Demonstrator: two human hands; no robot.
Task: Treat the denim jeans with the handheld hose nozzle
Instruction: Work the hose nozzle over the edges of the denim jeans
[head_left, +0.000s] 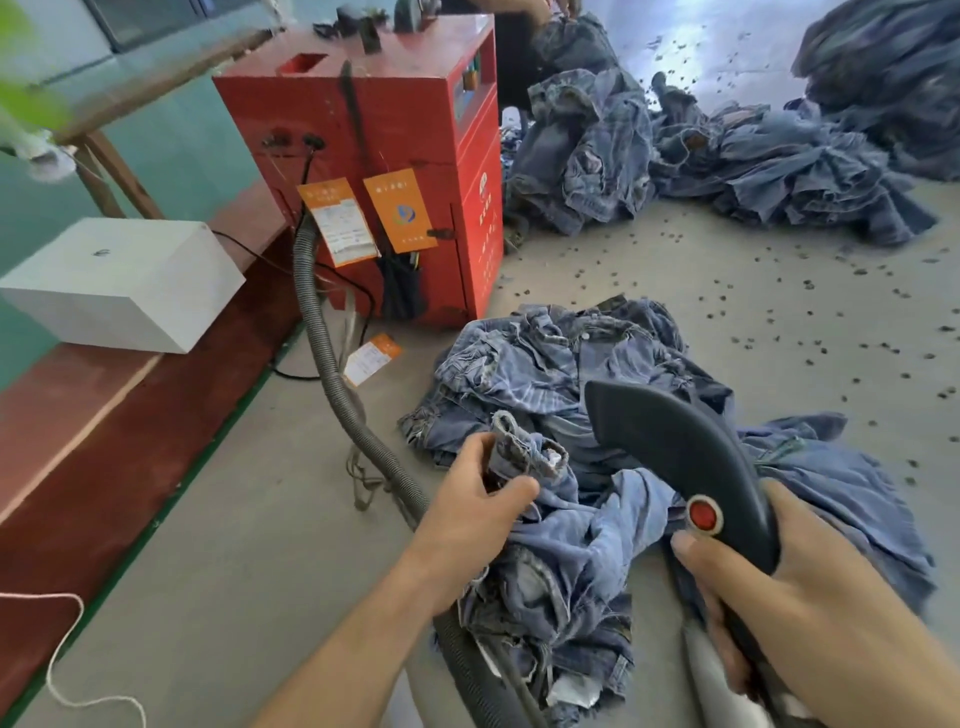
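A pair of blue denim jeans (566, 551) lies bunched in front of me on a heap of more jeans (561, 364). My left hand (478, 499) grips a frayed hem end of the jeans and holds it up. My right hand (769, 587) is curled round the handle of the dark handheld nozzle (670, 447), thumb just below its red button (703, 514). The nozzle's head points away from me, above the denim and to the right of the held hem. A grey ribbed hose (332, 374) runs from the nozzle's base past my left arm to a red machine (395, 156).
A white box (119, 280) sits on a red ledge (78, 441) at left. Orange tags (400, 208) hang on the machine. More denim piles (779, 161) lie at the back right. Small dark scraps dot the concrete floor (779, 312). A white cord (62, 649) trails at lower left.
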